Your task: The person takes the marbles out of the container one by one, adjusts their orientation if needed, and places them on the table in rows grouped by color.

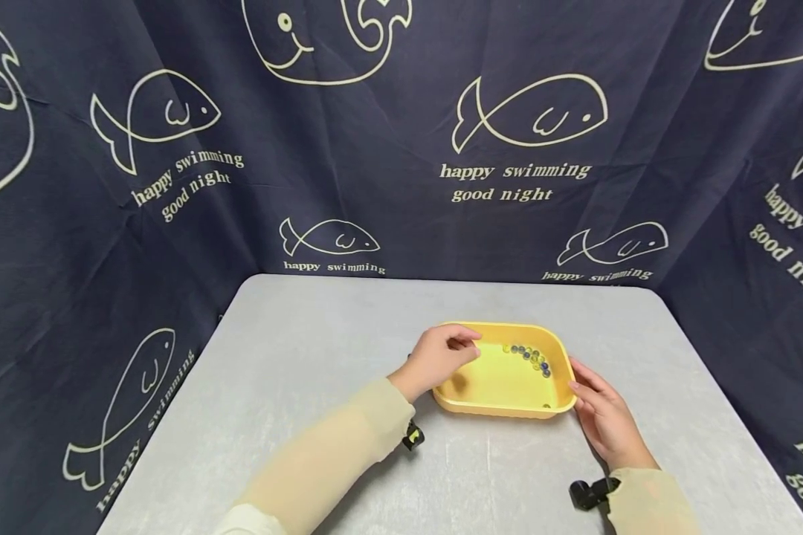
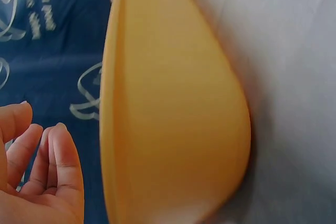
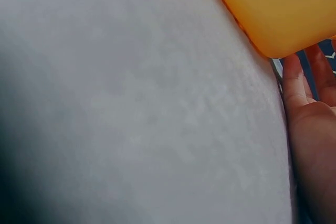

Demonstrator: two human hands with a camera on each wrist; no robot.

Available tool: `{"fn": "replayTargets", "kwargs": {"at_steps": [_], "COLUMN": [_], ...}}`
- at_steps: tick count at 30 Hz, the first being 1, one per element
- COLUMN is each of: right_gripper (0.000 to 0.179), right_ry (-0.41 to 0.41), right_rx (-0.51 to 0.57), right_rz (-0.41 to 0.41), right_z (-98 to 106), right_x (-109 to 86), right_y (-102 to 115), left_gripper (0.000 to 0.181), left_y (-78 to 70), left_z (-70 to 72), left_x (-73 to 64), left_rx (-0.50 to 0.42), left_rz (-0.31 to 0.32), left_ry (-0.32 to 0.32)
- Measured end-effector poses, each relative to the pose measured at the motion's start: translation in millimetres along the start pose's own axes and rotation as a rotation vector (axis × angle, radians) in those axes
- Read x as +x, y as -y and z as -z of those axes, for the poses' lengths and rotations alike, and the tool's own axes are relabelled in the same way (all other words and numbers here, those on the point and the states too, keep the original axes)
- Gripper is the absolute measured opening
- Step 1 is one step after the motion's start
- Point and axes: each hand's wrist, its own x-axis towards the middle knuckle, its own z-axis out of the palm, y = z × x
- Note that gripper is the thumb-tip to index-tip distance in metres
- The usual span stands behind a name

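Observation:
A yellow plastic basin (image 1: 502,411) sits on the grey table in the head view. Several blue and yellow glass marbles (image 1: 535,359) lie in it, most bunched along its far right side, with a single marble (image 1: 546,406) by the near right wall. Over the basin's left end hovers my left hand (image 1: 439,357), fingers loosely bent; the left wrist view shows its fingertips (image 2: 62,129) apart with nothing seen between them. My right hand (image 1: 605,416) rests against the basin's right end, its fingers fairly straight along the outer wall and the thumb at the rim.
The grey table (image 1: 294,342) extends around the basin. Dark blue cloth (image 1: 401,178) with fish drawings hangs behind and on both sides. Black wrist mounts (image 1: 594,493) are strapped at the sleeves. A small dark thing peeks out left of the left hand.

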Motion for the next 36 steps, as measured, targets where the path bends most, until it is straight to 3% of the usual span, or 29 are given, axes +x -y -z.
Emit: {"fn": "replayTargets", "kwargs": {"at_steps": [8,16,22,28,36], "right_gripper": [0.047,0.047,0.048,0.047,0.048], "right_ry": [-0.005,0.014,0.033,0.013,0.034], "right_rx": [0.003,0.0,0.003,-0.024,-0.023], "right_rz": [-0.005,0.007,0.008,0.001,0.024], "right_z": [-1.4,-0.5,-0.6,-1.6,-0.7], "right_x": [1.8,0.7,-1.0,0.4,0.3], "right_y": [-0.7,0.7,-0.2,0.6,-0.1], "left_gripper": [0.022,0.021,0.026,0.026,0.03], "left_y": [-13.1,-28.5,-30.5,-27.7,-22.6], "left_z": [-38.3,-80.5,-104.4,-120.7,-135.2], "left_x": [7.9,12.7,13.2,24.5,37.2], "left_rx": [0.045,0.133,0.224,0.302,0.316], "left_rz": [-0.016,-0.025,-0.022,0.084,0.224], "left_ry": [0.12,0.157,0.151,0.108,0.099]}}
